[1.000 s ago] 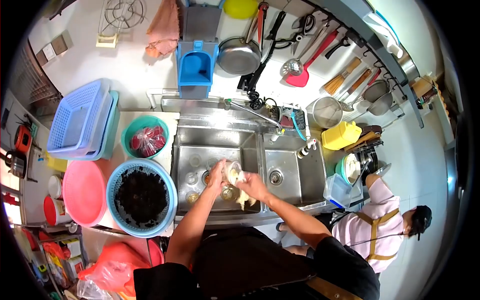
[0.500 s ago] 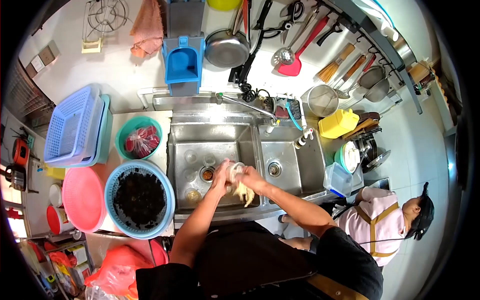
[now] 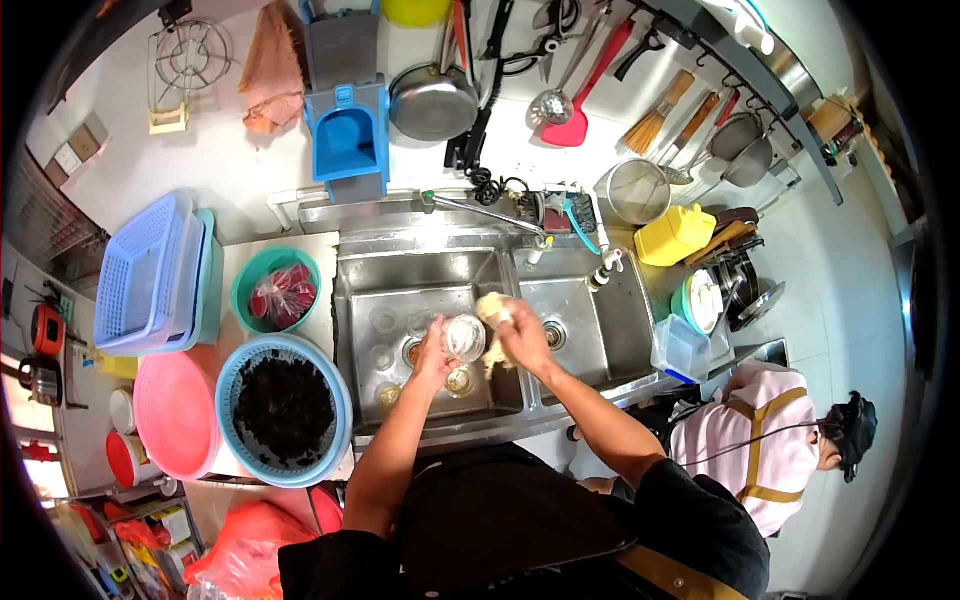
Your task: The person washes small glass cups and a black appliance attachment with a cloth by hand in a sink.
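My left hand [image 3: 434, 354] grips a clear glass cup [image 3: 465, 339] over the left sink basin [image 3: 440, 270], its round mouth tipped up toward me. Close to its right, my right hand [image 3: 526, 337] is closed on a pale yellow cloth [image 3: 492, 309], part of which hangs below the fingers. Cup and cloth are apart. Several more clear glasses stand in the basin, among them a glass [image 3: 388, 396] near its front left and another glass [image 3: 459, 381] below the held cup.
On the left counter sit a blue basket [image 3: 345, 440] of dark, wet stuff, a green bowl [image 3: 240, 290] with a bagged red item, and a pink basin [image 3: 165, 410]. The faucet [image 3: 485, 213] spans behind the sinks. A co-worker [image 3: 740, 440] bends at the right.
My right hand has drawn the cloth away from the cup, up and to the right. The cup now faces up in my left hand. The view has shifted slightly.
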